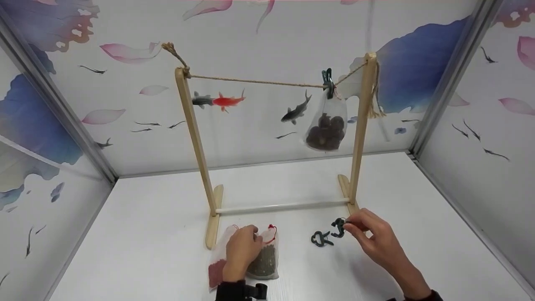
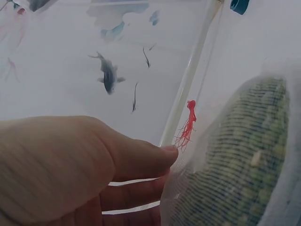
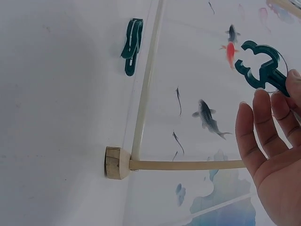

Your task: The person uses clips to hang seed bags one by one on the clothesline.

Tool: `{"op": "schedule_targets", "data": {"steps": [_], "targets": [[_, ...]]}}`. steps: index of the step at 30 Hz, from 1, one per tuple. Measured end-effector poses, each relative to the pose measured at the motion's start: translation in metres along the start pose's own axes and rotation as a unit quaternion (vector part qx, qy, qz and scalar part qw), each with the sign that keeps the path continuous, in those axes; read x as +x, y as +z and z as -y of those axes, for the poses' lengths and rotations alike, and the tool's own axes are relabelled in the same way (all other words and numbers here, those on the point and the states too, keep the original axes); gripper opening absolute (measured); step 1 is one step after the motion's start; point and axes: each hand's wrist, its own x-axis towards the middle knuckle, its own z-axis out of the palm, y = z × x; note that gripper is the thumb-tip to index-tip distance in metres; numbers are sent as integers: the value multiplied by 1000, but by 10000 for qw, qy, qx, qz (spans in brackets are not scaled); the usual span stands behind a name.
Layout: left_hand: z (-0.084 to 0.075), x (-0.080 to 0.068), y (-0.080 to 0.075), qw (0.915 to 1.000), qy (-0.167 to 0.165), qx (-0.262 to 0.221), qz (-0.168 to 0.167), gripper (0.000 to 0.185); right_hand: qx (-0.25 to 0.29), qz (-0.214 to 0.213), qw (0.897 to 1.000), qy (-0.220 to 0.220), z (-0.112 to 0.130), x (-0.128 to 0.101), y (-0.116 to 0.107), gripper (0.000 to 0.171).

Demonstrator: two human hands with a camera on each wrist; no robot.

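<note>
Two mesh bags lie on the white table in front of a wooden rack (image 1: 193, 125): one with red contents (image 1: 216, 269), one with green beans (image 1: 264, 261). My left hand (image 1: 250, 235) lies over their tops. In the left wrist view its thumb and fingers (image 2: 165, 162) pinch the mesh of the green-bean bag (image 2: 235, 165) near its red drawstring (image 2: 187, 125). My right hand (image 1: 350, 226) pinches a dark green clip (image 1: 338, 228), held up off the table in the right wrist view (image 3: 261, 70). A second clip (image 1: 321, 239) lies loose on the table.
A twine line (image 1: 255, 81) spans the rack's two posts. A green clip (image 1: 328, 83) pins a mesh bag of dark brown balls (image 1: 326, 129) to it near the right post (image 1: 360, 125). Patterned walls close the table on three sides.
</note>
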Motion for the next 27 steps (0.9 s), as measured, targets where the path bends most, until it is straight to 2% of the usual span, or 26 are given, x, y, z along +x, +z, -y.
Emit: {"op": "schedule_targets", "data": {"steps": [5, 11, 14, 20, 27], "targets": [[-2, 2, 0, 9989, -418, 119, 178, 22, 24, -12, 10000, -40, 0, 0, 0, 28], [-4, 2, 0, 9977, -584, 122, 316, 22, 19, -12, 10000, -83, -1, 0, 0, 29], [-4, 1, 1, 9978, -564, 121, 313, 21, 0, 13, 10000, -71, -1, -1, 0, 29], [-3, -2, 1, 9991, -342, 251, 96, 15, 35, 48, 10000, 28, -1, -2, -1, 28], [-3, -1, 3, 9989, -429, 136, 156, 11, -35, -42, 10000, -73, 0, -1, 1, 29]]}}
